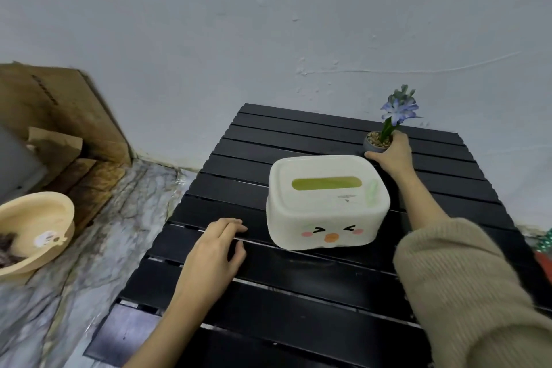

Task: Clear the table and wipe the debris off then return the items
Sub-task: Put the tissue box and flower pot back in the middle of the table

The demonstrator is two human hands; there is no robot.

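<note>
A low black slatted table (298,293) stands against a pale wall. In its middle sits a white tissue box (327,203) with a cartoon face and a green slot in its lid. At the back right, a small grey pot with a blue flower (377,142) rests on the table. My right hand (391,152) is wrapped around this pot from the right. My left hand (213,251) lies flat on the table, left of the tissue box, fingers slightly apart and holding nothing.
A beige basin (35,233) with dark debris in it sits on the marbled floor at the left. Flattened cardboard (59,110) leans on the wall behind it. A green and red object (545,251) shows at the right edge.
</note>
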